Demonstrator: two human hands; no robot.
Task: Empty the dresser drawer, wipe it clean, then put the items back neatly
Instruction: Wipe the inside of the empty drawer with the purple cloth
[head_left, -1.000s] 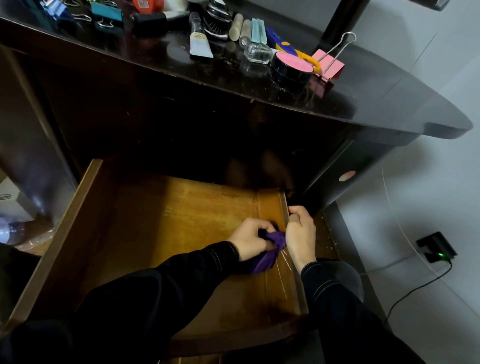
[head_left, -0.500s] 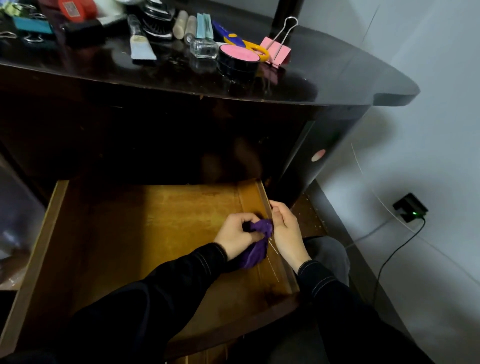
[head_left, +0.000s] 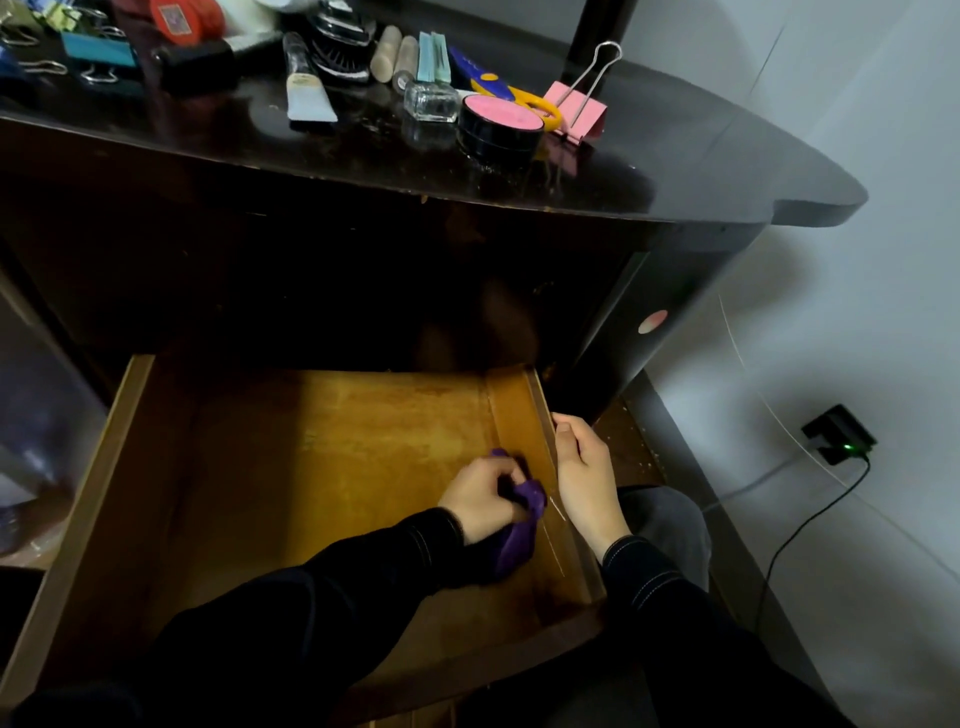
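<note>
Easing off the right wall, the left hand is clutching the purple cloth, scrubbing the emptied drawer near its front-right corner, while the right hand is curling over the rim to steady it.

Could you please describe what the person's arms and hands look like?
Both arms wear long black sleeves; the left sleeve and right sleeve show pale contrast stitching near the cuffs. The left hand and right hand are bare, without gloves.
</note>
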